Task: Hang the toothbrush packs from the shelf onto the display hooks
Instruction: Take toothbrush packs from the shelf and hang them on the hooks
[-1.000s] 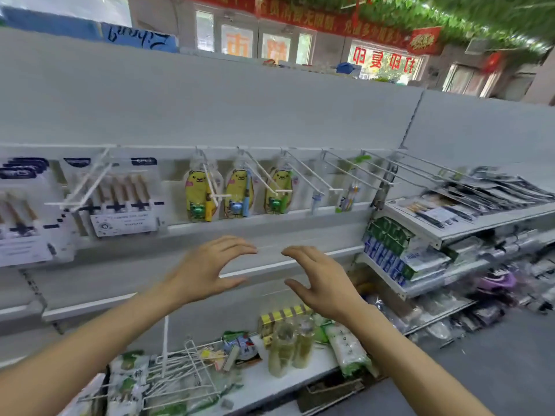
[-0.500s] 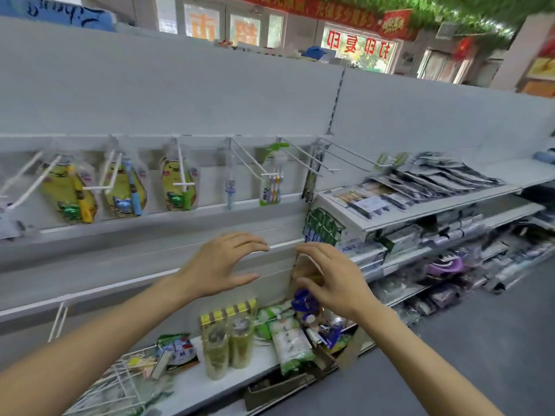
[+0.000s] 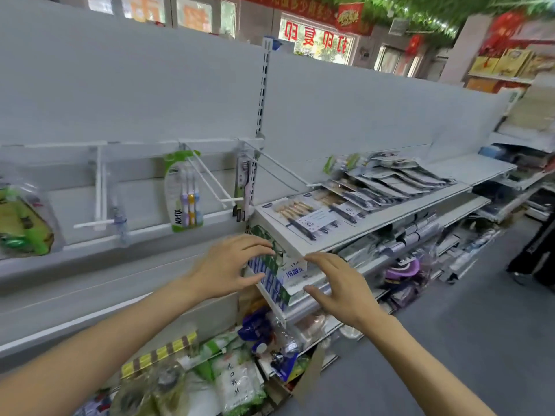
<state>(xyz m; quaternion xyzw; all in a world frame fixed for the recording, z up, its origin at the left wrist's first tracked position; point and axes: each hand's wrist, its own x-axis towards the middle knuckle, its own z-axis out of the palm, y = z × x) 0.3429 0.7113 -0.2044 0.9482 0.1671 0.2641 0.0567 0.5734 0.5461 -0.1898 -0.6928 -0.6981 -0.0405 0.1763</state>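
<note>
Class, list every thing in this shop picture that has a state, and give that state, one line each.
left hand: open, holding nothing
right hand: open, holding nothing
three-brush pack: hanging on a hook
dark toothbrush pack: hanging
long hook: bare
toothbrush packs: lying flat on the shelf, not yet hung

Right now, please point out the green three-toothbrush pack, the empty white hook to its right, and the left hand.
green three-toothbrush pack (image 3: 183,193): head view, centre of card.
empty white hook (image 3: 210,181): head view, mid-prong.
left hand (image 3: 229,267): head view, back of hand.
</note>
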